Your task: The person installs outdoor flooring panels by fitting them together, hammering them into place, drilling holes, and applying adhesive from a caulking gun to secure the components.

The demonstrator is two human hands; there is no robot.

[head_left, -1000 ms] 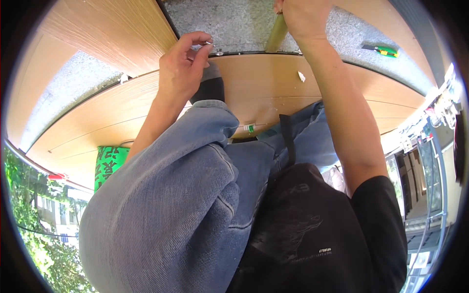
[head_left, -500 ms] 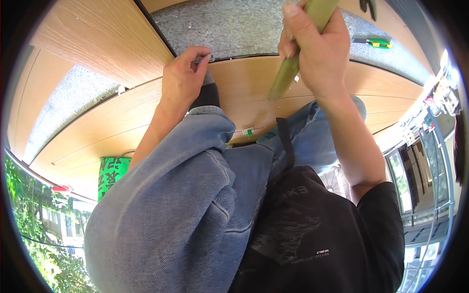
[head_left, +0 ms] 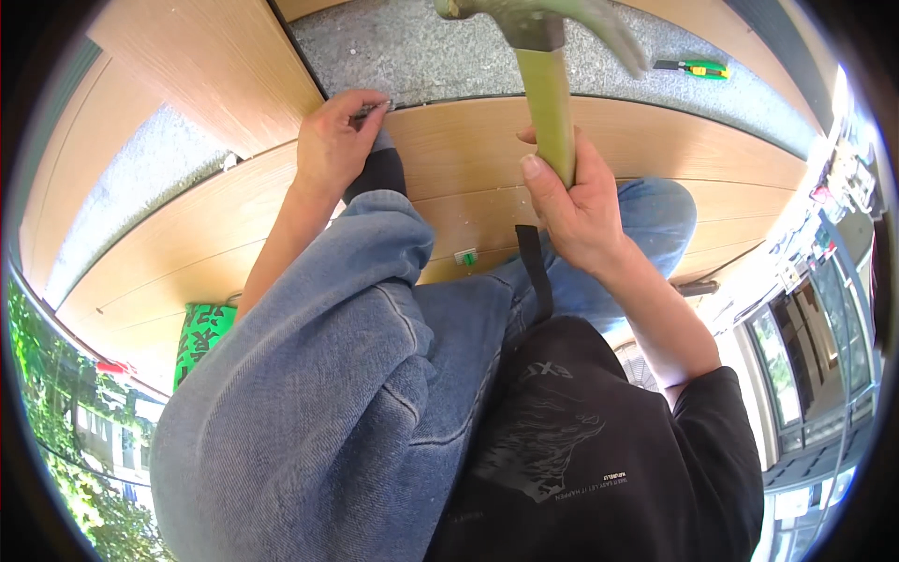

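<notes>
My right hand (head_left: 576, 201) is wrapped round the yellow-green handle of a claw hammer (head_left: 546, 103), near its lower end. The hammer is raised above the wood planks, its dark head at the top edge of the view. At the far edge of the wood plank (head_left: 496, 140), my left hand (head_left: 334, 139) is closed in a pinch beside my shoe. Something small and grey shows at its fingertips, too small to name.
Grey speckled floor (head_left: 412, 47) shows beyond the planks, with a green and black utility knife (head_left: 702, 69) on it. Another wood board (head_left: 206, 70) meets the planks at left. A green bag (head_left: 201, 332) lies at left. A small white-and-green piece (head_left: 465, 257) sits on the planks.
My right hand has moved down and left in view, and the hammer has swung so that its head now shows at the top. My left hand keeps its pinch at the plank edge.
</notes>
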